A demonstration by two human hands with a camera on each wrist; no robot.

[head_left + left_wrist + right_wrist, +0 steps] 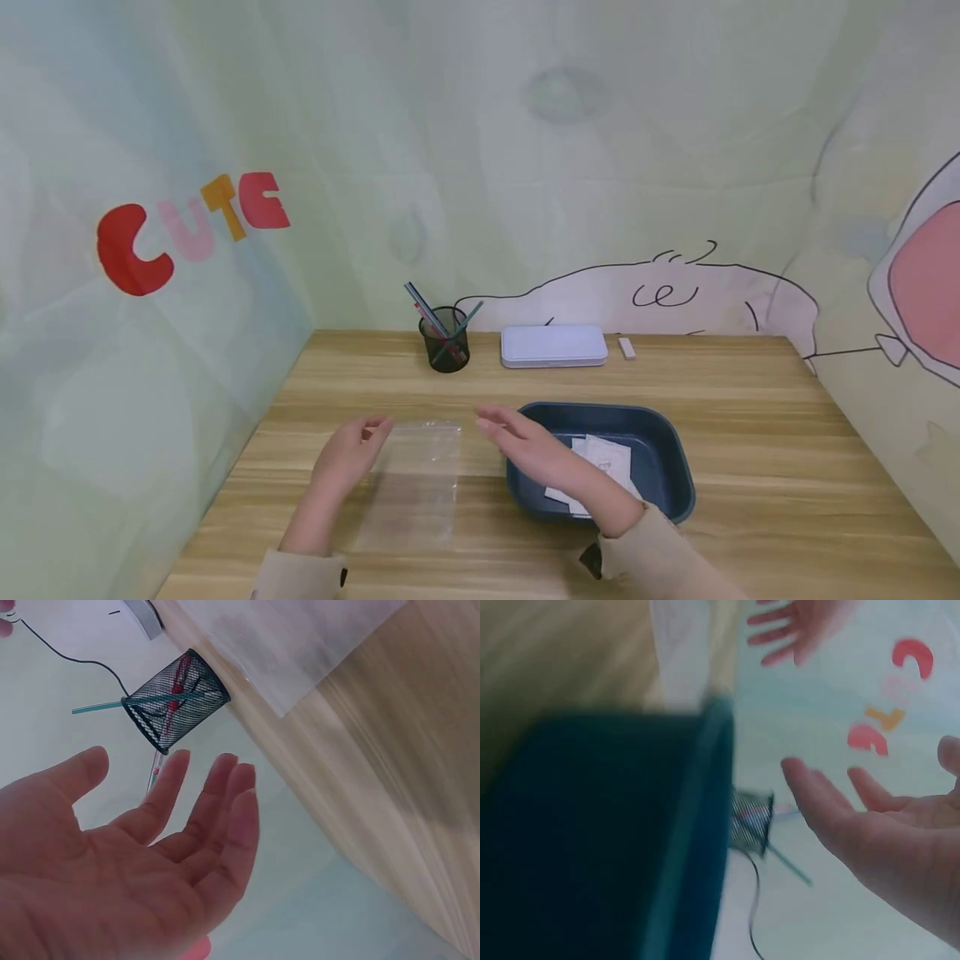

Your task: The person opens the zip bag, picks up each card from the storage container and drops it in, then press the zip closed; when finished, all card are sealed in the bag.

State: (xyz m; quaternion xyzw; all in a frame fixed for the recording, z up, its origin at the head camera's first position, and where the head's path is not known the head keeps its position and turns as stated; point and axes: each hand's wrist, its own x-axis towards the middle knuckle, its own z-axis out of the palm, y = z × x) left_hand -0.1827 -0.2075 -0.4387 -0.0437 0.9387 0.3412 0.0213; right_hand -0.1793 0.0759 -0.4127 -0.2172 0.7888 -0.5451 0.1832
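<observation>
A clear plastic bag (420,492) lies flat on the wooden table, its zip-style edge toward the back. My left hand (351,454) hovers by the bag's upper left corner; in the left wrist view its fingers (225,825) are relaxed and the palm holds nothing. On the other side, my right hand (528,446) reaches over the left rim of a dark blue tray (663,467), fingers loosely extended and nothing in them. Several white paper packets (611,454) lie inside the tray, partly hidden by my right forearm. In the right wrist view the tray's wall (682,840) looms close beside the hand.
Behind the bag stands a black mesh cup (447,354) with pens and pencils. To its right are a white case (553,346) and a small white eraser-like block (627,348). Printed fabric walls (360,167) enclose the table at the back and sides.
</observation>
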